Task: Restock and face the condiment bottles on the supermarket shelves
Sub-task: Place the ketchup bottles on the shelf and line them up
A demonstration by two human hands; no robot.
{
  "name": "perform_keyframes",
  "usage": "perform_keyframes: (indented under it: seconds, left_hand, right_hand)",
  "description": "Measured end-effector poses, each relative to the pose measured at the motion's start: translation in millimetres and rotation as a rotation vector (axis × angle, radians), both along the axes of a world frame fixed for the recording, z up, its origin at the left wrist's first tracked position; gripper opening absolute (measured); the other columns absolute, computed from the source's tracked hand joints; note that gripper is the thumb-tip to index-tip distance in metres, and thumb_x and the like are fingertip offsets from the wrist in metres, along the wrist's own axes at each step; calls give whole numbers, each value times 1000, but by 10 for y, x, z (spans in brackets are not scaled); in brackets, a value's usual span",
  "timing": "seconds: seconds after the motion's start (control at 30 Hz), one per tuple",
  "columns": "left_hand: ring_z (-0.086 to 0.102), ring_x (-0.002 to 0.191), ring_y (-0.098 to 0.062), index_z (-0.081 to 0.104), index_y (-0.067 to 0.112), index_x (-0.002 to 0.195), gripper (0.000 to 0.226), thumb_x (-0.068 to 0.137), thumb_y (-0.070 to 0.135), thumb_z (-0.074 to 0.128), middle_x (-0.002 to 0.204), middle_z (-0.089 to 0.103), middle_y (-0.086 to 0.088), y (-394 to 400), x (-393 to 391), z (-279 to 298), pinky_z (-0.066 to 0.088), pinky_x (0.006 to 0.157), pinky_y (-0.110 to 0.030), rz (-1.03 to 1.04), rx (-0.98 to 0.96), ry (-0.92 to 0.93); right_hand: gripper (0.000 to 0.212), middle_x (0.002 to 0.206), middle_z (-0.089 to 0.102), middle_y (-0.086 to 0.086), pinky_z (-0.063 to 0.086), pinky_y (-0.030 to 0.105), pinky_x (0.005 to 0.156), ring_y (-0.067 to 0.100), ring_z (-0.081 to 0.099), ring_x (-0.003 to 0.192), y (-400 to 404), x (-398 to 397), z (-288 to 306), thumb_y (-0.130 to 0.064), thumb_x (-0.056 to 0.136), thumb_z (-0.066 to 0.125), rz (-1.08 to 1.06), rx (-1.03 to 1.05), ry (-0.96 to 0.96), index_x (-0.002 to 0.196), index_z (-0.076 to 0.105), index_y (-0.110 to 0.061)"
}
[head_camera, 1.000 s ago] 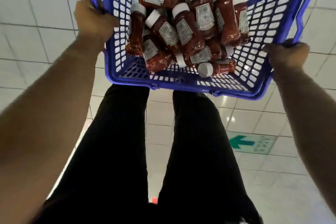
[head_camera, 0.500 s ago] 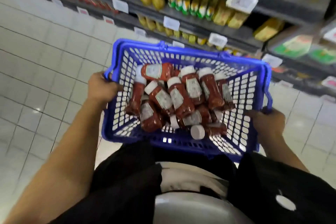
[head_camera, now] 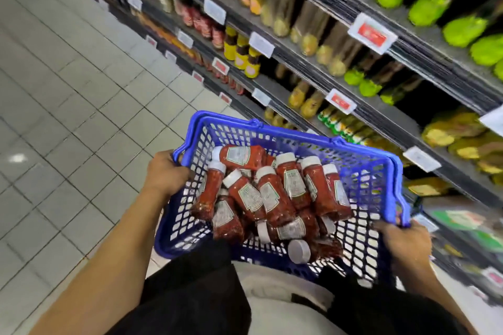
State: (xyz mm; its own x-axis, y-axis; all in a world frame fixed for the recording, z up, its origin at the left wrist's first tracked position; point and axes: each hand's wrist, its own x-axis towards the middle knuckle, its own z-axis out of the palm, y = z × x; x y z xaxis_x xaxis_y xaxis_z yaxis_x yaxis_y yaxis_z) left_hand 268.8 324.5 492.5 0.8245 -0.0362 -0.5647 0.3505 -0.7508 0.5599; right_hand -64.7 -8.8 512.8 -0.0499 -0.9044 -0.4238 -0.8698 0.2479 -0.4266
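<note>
1. Tiled floor (head_camera: 81, 122): open aisle is seen to the left. Half a second back the shelving sat only along the top of the view; it is now swung in close on the right, so the restocking spot is judged nearly reached.
2. Left hand (head_camera: 166, 175): the grip is clamped on the left rim of the blue basket (head_camera: 364, 179), fingers curled over the edge, as in both earlier frames.
3. Ketchup bottles (head_camera: 272, 196): a loose heap of red, white-capped bottles is carried inside the basket, most lying tilted, one cap turned toward the camera. The pile is arranged as it was a second back; none has been taken out, so stocking is judged not yet begun.
4. Right hand (head_camera: 405, 245): the grip is wrapped on the basket's right rim near the handle, just beside the lower shelving.
5. Shelves (head_camera: 321, 73): several tiers with price tags (head_camera: 371, 32) are packed with yellow and green bottles; details are blurred. A red-bottle row (head_camera: 200, 20) is seen further up the aisle, possibly the ketchup bay; this cannot be confirmed.
6. Room: the basket's right edge is close to the shelf fronts, so little clearance is left there; free space is kept on the floor side. One hand must be freed before any bottle is lifted.
</note>
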Motion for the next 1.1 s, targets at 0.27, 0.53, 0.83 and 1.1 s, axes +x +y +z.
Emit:
perform_keyframes:
  seconds: [0.27, 0.53, 0.83, 1.1]
  left_hand:
    - [66, 63, -25, 64, 13, 73, 24, 58, 7, 81, 64, 65, -3, 634, 1394, 242, 46, 53, -26, 61, 20, -72]
    - [63, 57, -28, 64, 13, 74, 23, 60, 2, 78, 63, 66, -7, 1041, 2680, 390, 50, 56, -32, 182, 49, -99]
    - [67, 61, -30, 64, 14, 76, 25, 62, 0, 79, 66, 68, -9, 1542, 4013, 570, 57, 59, -36, 340, 106, -112]
    - [58, 39, -12, 61, 16, 71, 25, 61, 3, 80, 43, 58, 6, 2277, 5464, 359, 38, 37, -20, 361, 46, -110]
  right_hand:
    - [21, 78, 65, 19, 44, 36, 65, 30, 58, 64, 526, 1581, 237, -17, 70, 86, 112, -2, -59, 81, 71, -6]
    - [23, 74, 71, 17, 56, 49, 64, 33, 64, 61, 715, 3137, -42, -11, 63, 84, 90, 112, -217, 81, 72, -5]
    - [31, 67, 74, 5, 63, 46, 59, 29, 74, 64, 843, 5068, -146, -17, 54, 85, 178, 205, -245, 83, 75, -12]
    - [19, 64, 69, 9, 54, 41, 59, 20, 59, 56, 1476, 6675, -128, -14, 58, 83, 239, 76, -234, 72, 71, -9]
